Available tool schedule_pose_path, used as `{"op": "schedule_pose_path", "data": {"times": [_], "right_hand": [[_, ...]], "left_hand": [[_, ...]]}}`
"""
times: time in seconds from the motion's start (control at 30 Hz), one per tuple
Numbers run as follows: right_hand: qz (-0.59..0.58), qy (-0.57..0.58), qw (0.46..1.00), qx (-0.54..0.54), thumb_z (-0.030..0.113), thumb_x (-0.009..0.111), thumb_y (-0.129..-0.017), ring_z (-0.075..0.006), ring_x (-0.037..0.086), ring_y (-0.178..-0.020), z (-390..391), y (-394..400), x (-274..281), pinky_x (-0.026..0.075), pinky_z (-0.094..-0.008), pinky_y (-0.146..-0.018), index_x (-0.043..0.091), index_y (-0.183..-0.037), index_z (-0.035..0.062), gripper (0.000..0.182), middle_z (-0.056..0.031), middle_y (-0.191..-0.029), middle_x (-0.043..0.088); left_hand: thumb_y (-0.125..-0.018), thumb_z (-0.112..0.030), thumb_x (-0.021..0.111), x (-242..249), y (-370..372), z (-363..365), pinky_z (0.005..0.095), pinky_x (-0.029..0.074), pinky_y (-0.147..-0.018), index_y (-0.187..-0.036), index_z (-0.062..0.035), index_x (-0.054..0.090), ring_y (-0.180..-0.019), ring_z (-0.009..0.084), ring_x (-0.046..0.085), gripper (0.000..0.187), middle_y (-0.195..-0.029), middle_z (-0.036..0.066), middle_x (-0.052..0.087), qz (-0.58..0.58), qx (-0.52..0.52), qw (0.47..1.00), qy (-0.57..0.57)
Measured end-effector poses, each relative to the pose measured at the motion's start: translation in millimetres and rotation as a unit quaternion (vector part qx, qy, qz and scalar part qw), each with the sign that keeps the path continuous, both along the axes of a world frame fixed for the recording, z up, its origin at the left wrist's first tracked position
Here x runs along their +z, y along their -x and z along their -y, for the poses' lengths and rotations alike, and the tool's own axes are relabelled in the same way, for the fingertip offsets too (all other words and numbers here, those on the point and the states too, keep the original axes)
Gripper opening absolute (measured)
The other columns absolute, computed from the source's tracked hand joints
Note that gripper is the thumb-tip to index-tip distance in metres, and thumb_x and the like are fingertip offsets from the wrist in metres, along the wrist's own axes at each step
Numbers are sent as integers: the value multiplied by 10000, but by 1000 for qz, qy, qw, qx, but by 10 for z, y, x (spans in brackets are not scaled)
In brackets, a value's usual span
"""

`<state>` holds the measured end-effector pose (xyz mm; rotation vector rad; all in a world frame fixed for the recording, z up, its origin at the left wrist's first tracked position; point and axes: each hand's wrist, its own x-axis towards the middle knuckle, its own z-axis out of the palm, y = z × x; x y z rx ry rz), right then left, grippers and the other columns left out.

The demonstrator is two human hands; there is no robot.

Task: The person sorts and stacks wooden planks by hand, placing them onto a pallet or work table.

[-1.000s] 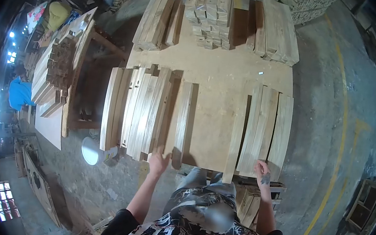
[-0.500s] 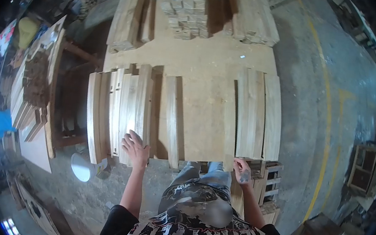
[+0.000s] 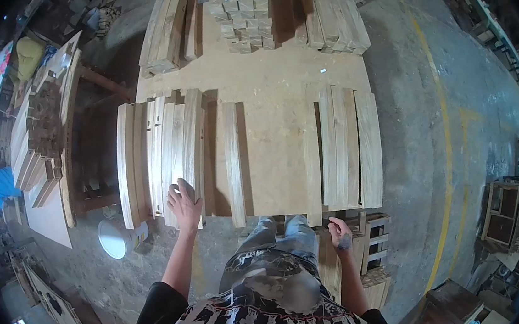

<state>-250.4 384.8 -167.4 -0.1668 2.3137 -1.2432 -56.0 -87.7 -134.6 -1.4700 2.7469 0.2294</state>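
My left hand (image 3: 184, 206) lies over the near ends of the wooden boards (image 3: 175, 147) grouped at the left of the table. Its fingers are spread on top of them, holding nothing visible. My right hand (image 3: 340, 234) is open just beyond the table's near edge, beside the near end of a narrow strip (image 3: 314, 168). A small gap shows between that hand and the strip. Right of the strip lies a group of wider boards (image 3: 338, 151). A single narrow board (image 3: 234, 165) lies apart, between the two groups.
Stacked timber (image 3: 243, 18) stands at the table's far side, with more boards (image 3: 164, 32) at its left. A white bucket (image 3: 113, 238) stands on the floor at left. A wooden pallet (image 3: 376, 244) is beside my right hand. Yellow lines (image 3: 447, 182) mark the floor.
My right hand has moved slightly right, away from the narrow strip's near end. My left hand stays on the left boards. The whole view has shifted a little.
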Motion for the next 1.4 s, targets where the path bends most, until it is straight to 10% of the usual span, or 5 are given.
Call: {"op": "schedule_pose_path", "data": {"times": [0.3,0.4,1.1,1.27,1.4], "right_hand": [[11,17,1000,18,107,605,-996,-157,670,-911,12,-140,-29,540,-297,-832,639,-1241,3,268,-112,-1005,710],[14,29,999,33,97,595,-1002,-151,665,-899,73,-152,-30,536,-292,-824,638,-1240,1,261,-108,-996,709],[58,89,991,81,185,609,-1018,-170,685,-954,457,-100,266,534,-299,-846,627,-1265,16,300,-102,-1067,718],[179,106,978,-21,275,560,-1053,-154,685,-968,904,-83,554,532,-280,-847,615,-1297,42,343,-87,-1102,723],[218,155,964,13,278,585,-1047,-136,670,-972,1396,-60,427,533,-278,-842,620,-1299,44,345,-87,-1112,715]], "left_hand": [[-907,-241,680,-43,-580,-664,459,473,-857,-891,1,581,-954,394,602,262,-908,174,611,-143,195,964,-107],[-928,-269,658,-201,-604,-713,482,493,-811,-881,10,619,-882,409,634,286,-894,172,628,-105,304,933,-163],[-863,-180,768,-302,590,125,457,556,-817,-1358,31,466,-932,371,682,617,-1087,203,648,-175,38,984,-4],[-1014,-458,553,297,185,-334,380,558,-772,-1381,24,510,-928,257,664,607,-1052,133,668,-445,157,637,-610],[-1017,-679,343,668,48,-946,410,564,-804,-1369,8,511,-890,242,693,790,-1037,145,691,-467,236,457,-719]]}}
